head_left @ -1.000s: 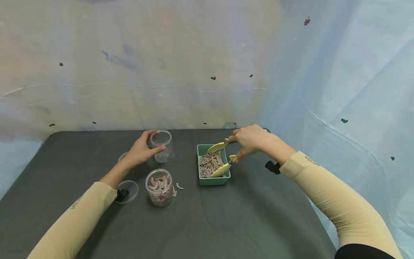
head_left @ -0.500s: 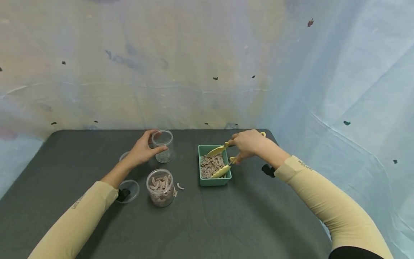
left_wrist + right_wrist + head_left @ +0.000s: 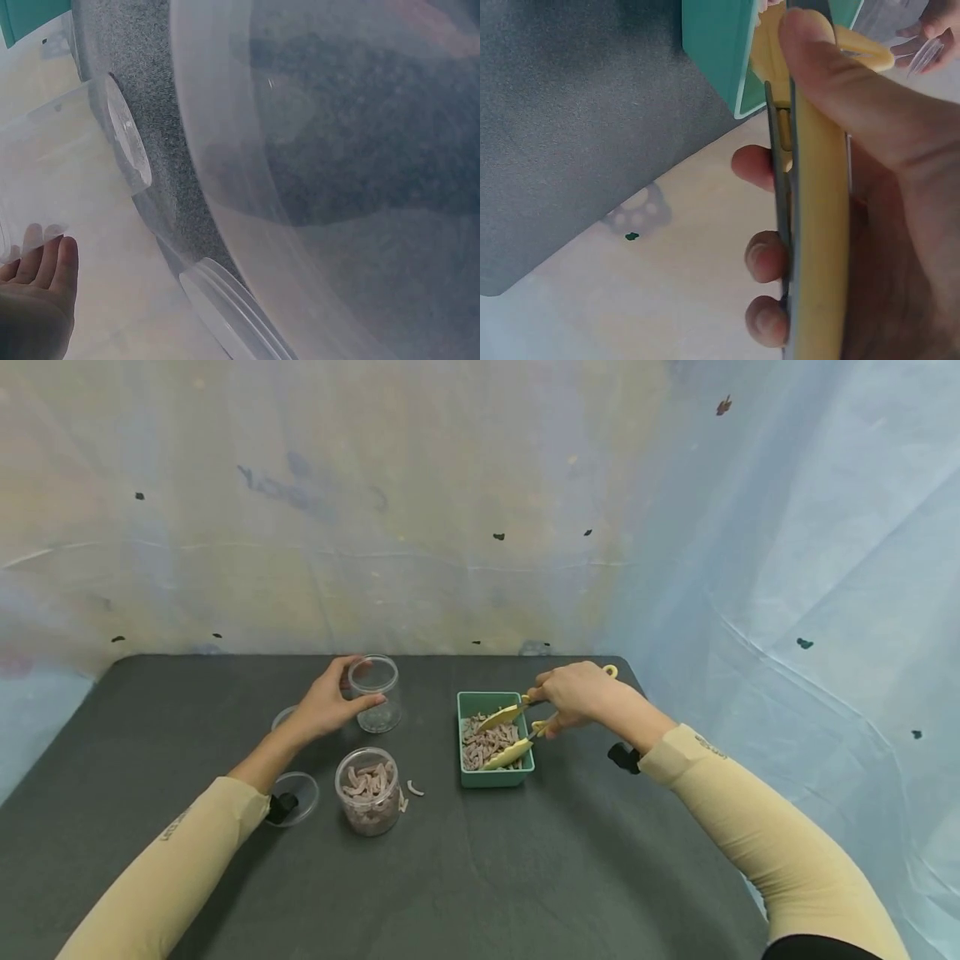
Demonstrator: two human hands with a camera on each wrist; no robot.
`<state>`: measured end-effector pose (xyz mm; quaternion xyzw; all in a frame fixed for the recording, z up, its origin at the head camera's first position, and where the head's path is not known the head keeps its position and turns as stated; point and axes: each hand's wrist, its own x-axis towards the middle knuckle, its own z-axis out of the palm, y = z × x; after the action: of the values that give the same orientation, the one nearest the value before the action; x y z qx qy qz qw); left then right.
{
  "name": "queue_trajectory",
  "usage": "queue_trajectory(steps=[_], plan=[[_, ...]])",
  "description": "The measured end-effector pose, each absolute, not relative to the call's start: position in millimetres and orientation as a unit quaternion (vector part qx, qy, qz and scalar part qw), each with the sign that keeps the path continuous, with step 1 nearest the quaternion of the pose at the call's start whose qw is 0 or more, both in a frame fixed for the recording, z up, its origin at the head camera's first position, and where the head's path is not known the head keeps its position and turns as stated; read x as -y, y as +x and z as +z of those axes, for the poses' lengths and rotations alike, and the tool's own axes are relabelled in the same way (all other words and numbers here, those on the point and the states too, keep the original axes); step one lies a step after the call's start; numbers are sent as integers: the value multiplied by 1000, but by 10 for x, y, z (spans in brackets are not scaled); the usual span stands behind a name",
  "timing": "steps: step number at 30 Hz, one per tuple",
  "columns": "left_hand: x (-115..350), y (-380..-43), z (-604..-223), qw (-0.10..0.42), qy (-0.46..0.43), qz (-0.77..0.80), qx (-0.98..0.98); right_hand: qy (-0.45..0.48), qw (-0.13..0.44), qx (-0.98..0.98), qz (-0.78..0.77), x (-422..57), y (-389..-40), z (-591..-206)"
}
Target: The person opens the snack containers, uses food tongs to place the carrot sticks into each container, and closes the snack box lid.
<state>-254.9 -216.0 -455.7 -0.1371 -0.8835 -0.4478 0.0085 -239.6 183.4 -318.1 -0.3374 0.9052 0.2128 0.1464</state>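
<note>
My left hand (image 3: 324,703) holds an upright clear jar (image 3: 381,717) near its rim, thumb in front and fingers behind; this jar looks empty. In the left wrist view, the fingers (image 3: 66,266) show against the jar's clear side (image 3: 67,161). My right hand (image 3: 576,695) grips yellow-tipped tongs (image 3: 505,757), thumb on one arm and fingers round the other, as the right wrist view shows along the yellow handle (image 3: 819,225). The tongs' spread tips reach into a green rectangular container (image 3: 492,779), among small pale brownish curved pieces (image 3: 480,747).
Nearer the front stands an open clear jar (image 3: 369,817) filled with similar curved pieces. A few loose pieces (image 3: 415,789) lie beside it. One clear lid (image 3: 306,792) lies under the left wrist, another lid (image 3: 281,717) behind the left forearm. A patterned sheet hangs beyond the dark table (image 3: 450,893).
The right hand has lowered slightly and its wrist shifted left. The tongs' tips have come closer together over the pieces. The left hand and its jar stay in place.
</note>
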Motion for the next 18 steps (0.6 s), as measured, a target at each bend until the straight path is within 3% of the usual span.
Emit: queue_trajectory(steps=[13, 18], plan=[[2143, -2562, -4592, 11, -141, -447, 883, -357, 134, -903, 198, -1930, -2353, -3214], [2142, -2569, -4594, 15, -143, -450, 881, -379, 104, -901, 182, -1982, -2341, -3219]])
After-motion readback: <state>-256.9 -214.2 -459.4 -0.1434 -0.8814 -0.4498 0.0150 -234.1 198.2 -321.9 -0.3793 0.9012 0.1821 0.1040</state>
